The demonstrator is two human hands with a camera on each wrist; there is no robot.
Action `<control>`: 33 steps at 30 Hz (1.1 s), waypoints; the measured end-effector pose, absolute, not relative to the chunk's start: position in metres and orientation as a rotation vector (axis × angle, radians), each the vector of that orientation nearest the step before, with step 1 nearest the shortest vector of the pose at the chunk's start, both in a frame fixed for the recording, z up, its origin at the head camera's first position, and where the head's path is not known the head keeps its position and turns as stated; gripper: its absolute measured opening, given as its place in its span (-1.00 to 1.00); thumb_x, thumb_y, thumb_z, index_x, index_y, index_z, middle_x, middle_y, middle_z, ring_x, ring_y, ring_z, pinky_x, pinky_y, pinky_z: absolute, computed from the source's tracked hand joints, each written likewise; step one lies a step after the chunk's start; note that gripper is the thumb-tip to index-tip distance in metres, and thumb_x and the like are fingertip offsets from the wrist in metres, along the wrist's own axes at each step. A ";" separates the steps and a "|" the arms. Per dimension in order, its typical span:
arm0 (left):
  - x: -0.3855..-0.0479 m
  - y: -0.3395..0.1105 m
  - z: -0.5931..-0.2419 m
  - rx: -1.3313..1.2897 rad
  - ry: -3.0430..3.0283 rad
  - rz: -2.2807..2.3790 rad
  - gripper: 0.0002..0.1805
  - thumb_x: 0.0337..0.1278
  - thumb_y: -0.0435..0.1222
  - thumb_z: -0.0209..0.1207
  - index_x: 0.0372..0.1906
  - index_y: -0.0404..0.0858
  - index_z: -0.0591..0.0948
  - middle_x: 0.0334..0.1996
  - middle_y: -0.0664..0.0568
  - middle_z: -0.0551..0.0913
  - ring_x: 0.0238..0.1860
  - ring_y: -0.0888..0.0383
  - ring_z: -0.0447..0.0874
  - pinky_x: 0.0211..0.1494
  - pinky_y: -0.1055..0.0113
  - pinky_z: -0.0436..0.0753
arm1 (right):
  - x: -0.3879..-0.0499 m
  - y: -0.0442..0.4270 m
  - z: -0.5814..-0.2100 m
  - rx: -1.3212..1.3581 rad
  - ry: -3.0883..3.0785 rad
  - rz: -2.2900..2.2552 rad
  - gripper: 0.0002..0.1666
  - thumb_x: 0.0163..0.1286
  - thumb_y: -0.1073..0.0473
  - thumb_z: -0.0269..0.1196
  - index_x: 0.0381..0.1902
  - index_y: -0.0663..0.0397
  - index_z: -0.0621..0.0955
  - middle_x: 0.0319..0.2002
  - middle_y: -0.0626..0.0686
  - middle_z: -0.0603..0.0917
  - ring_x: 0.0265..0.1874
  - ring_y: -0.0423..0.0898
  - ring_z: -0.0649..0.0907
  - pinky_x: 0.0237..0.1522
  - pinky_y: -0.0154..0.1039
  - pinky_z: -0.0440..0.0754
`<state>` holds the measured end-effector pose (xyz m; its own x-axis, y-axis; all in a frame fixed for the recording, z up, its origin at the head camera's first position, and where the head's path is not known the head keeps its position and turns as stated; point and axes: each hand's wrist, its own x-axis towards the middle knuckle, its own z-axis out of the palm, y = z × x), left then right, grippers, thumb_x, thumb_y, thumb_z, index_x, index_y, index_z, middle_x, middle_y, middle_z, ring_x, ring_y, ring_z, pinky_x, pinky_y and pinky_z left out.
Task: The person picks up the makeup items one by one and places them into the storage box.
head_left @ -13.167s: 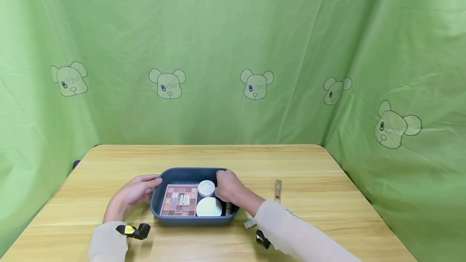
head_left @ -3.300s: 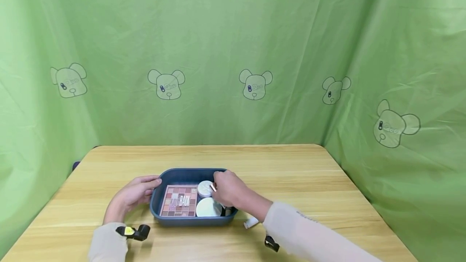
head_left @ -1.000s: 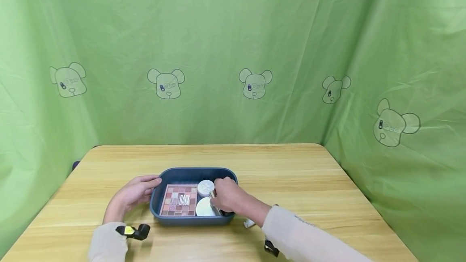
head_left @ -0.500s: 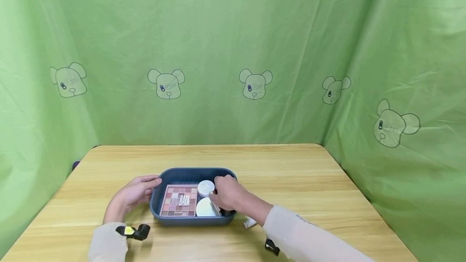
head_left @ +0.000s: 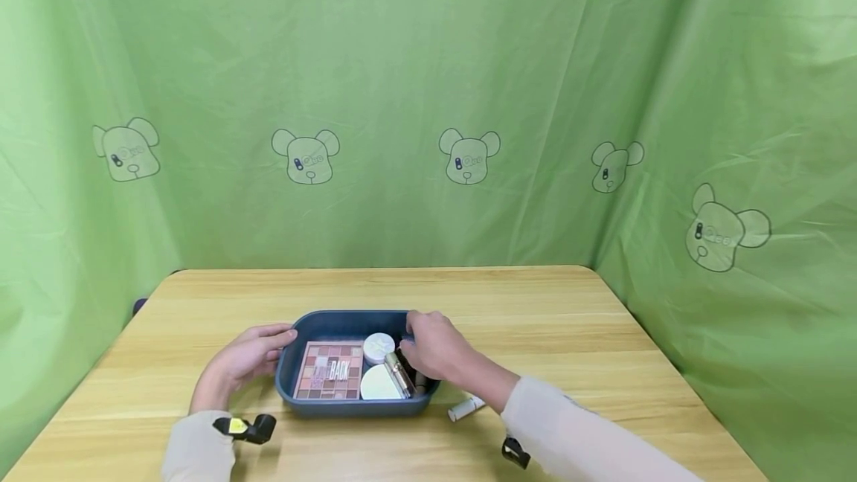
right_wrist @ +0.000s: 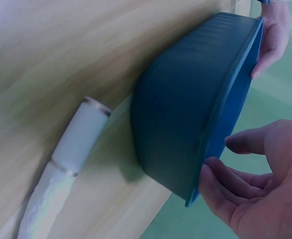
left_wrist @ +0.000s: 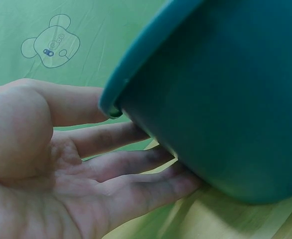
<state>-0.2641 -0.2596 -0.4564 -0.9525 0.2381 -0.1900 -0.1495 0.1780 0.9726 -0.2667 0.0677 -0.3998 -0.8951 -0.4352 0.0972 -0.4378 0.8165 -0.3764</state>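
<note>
A dark blue plastic storage bin [head_left: 355, 407] stands on the table. My left hand [head_left: 244, 359] holds its left side, thumb over the rim and fingers against the outer wall. My right hand [head_left: 435, 348] is at the right end of the bin, over the rim. In the right wrist view the thumb and forefinger are apart, with nothing seen between them. A gold lipstick tube [head_left: 399, 374] lies slanted against a round white compact [head_left: 379, 384]. An eyeshadow palette [head_left: 329, 370] and a small white jar [head_left: 379, 348] are also in the bin. Dark items under my right hand are partly hidden.
A white lipstick tube [head_left: 466, 408] lies on the wooden table [head_left: 201, 303], just right of the bin; in the right wrist view the white tube [right_wrist: 81, 139] is close beside the bin wall. Green curtains [head_left: 402, 229] enclose the back and sides.
My right hand has let go of the gold lipstick tube, which now lies in the bin, and has drawn back right and up. My left hand and the bin have stayed put.
</note>
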 end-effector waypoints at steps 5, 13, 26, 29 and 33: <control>-0.264 -0.259 -0.456 0.091 2.161 1.840 -0.31 0.56 -0.19 0.01 0.45 -0.66 0.16 0.33 -0.51 0.43 0.32 -0.31 0.52 0.27 0.01 0.68 | -0.266 0.076 -0.398 0.710 -2.917 0.660 -0.81 0.43 0.20 0.24 -0.15 0.25 0.59 -0.47 0.05 0.62 -0.61 -0.18 0.52 -0.51 -0.30 0.56; -0.263 -0.259 -0.456 0.088 2.155 1.844 -0.30 0.56 -0.19 0.01 0.45 -0.66 0.15 0.33 -0.50 0.44 0.33 -0.30 0.52 0.26 0.02 0.68 | -0.267 0.088 -0.398 0.594 -2.894 0.694 -0.87 0.51 0.18 0.15 -0.19 0.16 0.54 -0.51 -0.01 0.58 -0.58 -0.18 0.53 -0.57 -0.34 0.53; -0.264 -0.258 -0.458 0.046 2.154 1.857 -0.32 0.54 -0.19 0.03 0.46 -0.61 0.19 0.33 -0.47 0.45 0.32 -0.25 0.54 0.28 0.06 0.68 | -0.271 0.115 -0.408 0.529 -2.934 0.629 -0.92 0.44 0.26 0.18 -0.26 0.18 0.54 -0.57 -0.03 0.53 -0.60 -0.14 0.50 -0.55 -0.27 0.50; -0.264 -0.259 -0.458 0.055 2.151 1.860 -0.32 0.54 -0.19 0.03 0.46 -0.62 0.19 0.33 -0.47 0.45 0.32 -0.25 0.54 0.28 0.06 0.67 | -0.270 0.121 -0.410 0.536 -2.948 0.593 -0.93 0.40 0.26 0.22 -0.28 0.17 0.57 -0.53 0.00 0.60 -0.55 -0.12 0.53 -0.47 -0.22 0.56; -0.265 -0.259 -0.460 0.076 2.142 1.862 -0.32 0.55 -0.19 0.02 0.45 -0.63 0.18 0.33 -0.48 0.45 0.32 -0.27 0.54 0.28 0.04 0.67 | -0.269 0.129 -0.413 0.548 -2.971 0.546 -0.93 0.32 0.27 0.28 -0.34 0.16 0.60 -0.44 0.05 0.67 -0.47 -0.09 0.55 -0.39 -0.18 0.59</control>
